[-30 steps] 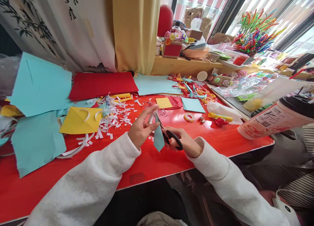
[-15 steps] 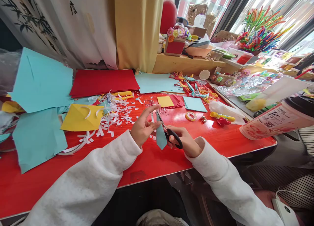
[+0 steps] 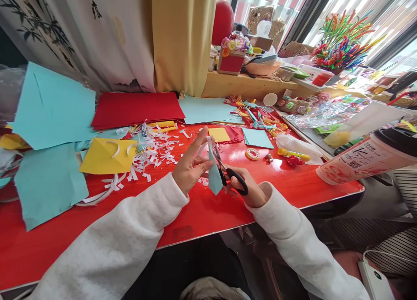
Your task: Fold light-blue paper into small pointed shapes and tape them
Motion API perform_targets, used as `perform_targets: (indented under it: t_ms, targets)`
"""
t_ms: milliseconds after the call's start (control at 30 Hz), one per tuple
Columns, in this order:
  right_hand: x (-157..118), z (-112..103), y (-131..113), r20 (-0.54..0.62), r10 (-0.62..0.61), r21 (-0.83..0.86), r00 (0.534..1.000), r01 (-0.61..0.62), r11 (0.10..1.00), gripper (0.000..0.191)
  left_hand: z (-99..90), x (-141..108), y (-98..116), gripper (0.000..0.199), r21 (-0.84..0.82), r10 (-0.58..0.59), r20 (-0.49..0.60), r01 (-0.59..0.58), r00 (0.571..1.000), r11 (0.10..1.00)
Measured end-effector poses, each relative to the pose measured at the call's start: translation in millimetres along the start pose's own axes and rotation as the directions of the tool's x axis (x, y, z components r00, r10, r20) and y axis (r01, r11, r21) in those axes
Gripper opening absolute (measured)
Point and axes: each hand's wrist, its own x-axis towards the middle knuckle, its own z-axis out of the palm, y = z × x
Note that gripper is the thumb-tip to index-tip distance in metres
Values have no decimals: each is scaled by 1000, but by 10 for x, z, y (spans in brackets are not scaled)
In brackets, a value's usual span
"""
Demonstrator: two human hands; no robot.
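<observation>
Between the thumb and fingers of my left hand (image 3: 193, 166) is a narrow folded piece of light blue paper (image 3: 214, 178), its pointed end hanging down and its index finger stretched upward beside it. My right hand (image 3: 246, 186) grips black-handled scissors (image 3: 237, 181) with fingers in the loops. The scissor blades are parted and point up and away, close along the paper's right edge; whether they touch it I cannot tell. Beyond my hands lie a yellow paper square (image 3: 219, 135) and a stack of light blue squares (image 3: 257, 138).
White paper scraps (image 3: 158, 150) and a folded yellow paper (image 3: 109, 156) lie to the left, near large blue sheets (image 3: 50, 182). Red sheets (image 3: 138, 110) lie behind. A tape roll (image 3: 252, 154), a yellow tube (image 3: 293, 155) and a tilted drink cup (image 3: 365, 156) are at right.
The scissors have opened wider, and the right hand's handle loop has swung slightly outward to the right. The blue paper has turned a little in my left hand, whose index finger now points higher.
</observation>
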Motion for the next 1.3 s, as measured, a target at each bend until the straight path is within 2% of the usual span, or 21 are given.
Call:
perform_targets:
  t_ms: [233,400,533,967,1300]
  targets:
    - [5,42,-80,-79,-8,-24,997,6,1000,46,-12,-1,-45,65,25,31,-50,-29,998,999]
    - [-5,40,-98,-83,37,-45,996,-41,998,52,-15,-10,-75,66,75,50,-91,-43,995,996]
    - [-23,21,-67,-97,44,-41,994,-48,998,48,-14,-18,-73,66,120,62,-116,-48,991,992]
    - [-34,-24,23,-86,47,-41,995,-51,998,37,-39,-19,-110,72,149,93,-102,-78,990,986]
    - [-34,-17,4,-128,65,-29,990,-70,997,38,-75,17,-98,54,306,197,-133,-149,971,940]
